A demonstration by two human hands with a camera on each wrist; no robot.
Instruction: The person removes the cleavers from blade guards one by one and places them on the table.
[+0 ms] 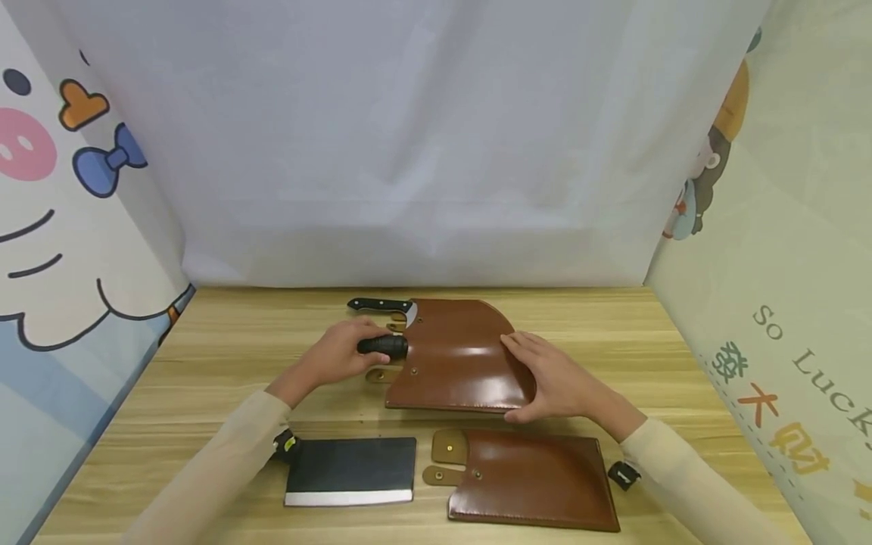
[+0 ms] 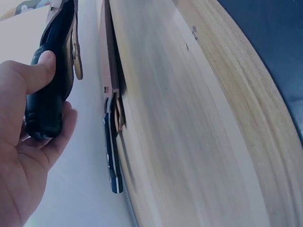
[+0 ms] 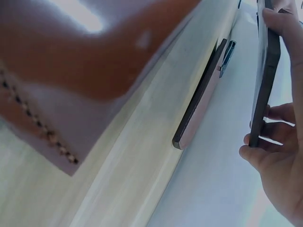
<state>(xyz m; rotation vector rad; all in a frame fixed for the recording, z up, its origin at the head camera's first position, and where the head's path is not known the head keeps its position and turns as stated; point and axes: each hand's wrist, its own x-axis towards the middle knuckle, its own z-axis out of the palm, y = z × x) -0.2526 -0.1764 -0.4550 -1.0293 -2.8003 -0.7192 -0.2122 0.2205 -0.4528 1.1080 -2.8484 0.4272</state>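
Note:
A black knife handle (image 1: 384, 347) is in my left hand (image 1: 344, 350), the thumb and fingers wrapped round it. Its blade is hidden inside a broad brown leather sheath (image 1: 463, 371) with a rounded far corner. My right hand (image 1: 559, 378) grips that sheath at its right end, thumb on the near edge. From the left wrist view, the sheathed knife is raised off the table. Behind it lies a second sheathed knife with a riveted black handle (image 1: 378, 305); its sheath (image 3: 201, 97) shows edge-on in the right wrist view.
Nearer me lie a dark cleaver blade (image 1: 350, 469) with a bright edge and, to its right, another brown sheath (image 1: 534, 481) with two tan straps. All stand on a wood-grain table (image 1: 225, 356). A white cloth wall (image 1: 409, 151) rises behind; printed panels flank both sides.

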